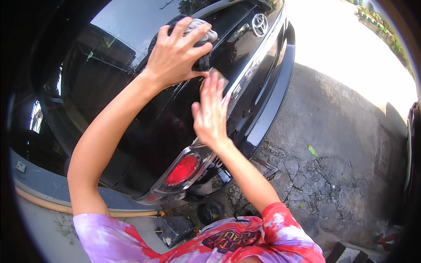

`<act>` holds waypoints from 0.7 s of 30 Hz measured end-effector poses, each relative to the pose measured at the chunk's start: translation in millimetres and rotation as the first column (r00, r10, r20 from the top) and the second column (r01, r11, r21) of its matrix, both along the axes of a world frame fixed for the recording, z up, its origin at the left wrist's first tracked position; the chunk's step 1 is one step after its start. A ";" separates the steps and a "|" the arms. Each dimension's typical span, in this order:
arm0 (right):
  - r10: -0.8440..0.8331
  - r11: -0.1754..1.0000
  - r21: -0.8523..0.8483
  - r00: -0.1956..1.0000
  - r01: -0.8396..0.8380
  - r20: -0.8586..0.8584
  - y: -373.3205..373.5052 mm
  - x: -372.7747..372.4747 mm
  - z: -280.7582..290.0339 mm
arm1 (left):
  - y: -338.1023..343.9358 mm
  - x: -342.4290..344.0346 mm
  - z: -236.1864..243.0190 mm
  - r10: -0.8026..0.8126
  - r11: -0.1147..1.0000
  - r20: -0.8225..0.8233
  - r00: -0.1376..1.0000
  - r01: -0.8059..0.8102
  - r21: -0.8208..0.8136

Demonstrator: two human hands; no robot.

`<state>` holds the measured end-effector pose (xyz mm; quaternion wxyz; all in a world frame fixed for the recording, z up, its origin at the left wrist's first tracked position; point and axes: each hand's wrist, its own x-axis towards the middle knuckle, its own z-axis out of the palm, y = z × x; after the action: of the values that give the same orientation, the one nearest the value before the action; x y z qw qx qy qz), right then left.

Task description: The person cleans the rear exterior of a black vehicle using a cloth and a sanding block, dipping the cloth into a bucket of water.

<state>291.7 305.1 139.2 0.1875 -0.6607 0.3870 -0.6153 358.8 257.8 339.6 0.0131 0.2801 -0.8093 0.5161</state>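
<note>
My left hand [175,55] reaches up over the rear of a black car [166,122], fingers curled round a bunched black and grey cloth [204,35]. Just below it, my right hand [211,111] lies with fingers stretched out, close together and slightly blurred, against the glossy tailgate. Under those fingertips shows the edge of a small tan-green flat pad [215,71]; most of it is hidden, so its kind is unclear. The red tail light [182,170] sits below my right wrist, and a round chrome emblem [259,25] lies farther up and to the right.
The rear bumper [274,96] curves along the right side of the car. Beyond it lies cracked concrete [302,175] with a green leaf [312,151]. Near my body are a dark bucket [209,212], a dark grey box-like object [175,230] and a tan pipe [48,205] along the wall.
</note>
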 end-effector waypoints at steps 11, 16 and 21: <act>-0.013 0.998 0.065 0.988 0.003 0.154 -9.8 11.3 8.6 | -80.3 -64.3 9.3 0.145 0.984 0.259 0.955 -0.167 0.067; -0.306 0.944 0.202 0.921 0.262 0.239 -172.7 -61.0 34.4 | -63.4 -85.5 63.9 -0.068 0.998 0.020 0.998 0.068 -0.004; -0.107 0.992 0.066 0.994 0.107 -0.005 14.8 23.0 -16.8 | -65.3 5.6 77.8 -0.017 0.982 -0.218 0.976 -0.025 -0.189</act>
<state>314.7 319.8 122.4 0.1759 -0.6328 0.4422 -0.6108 364.4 192.5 417.4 0.1279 0.3344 -0.7491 0.5574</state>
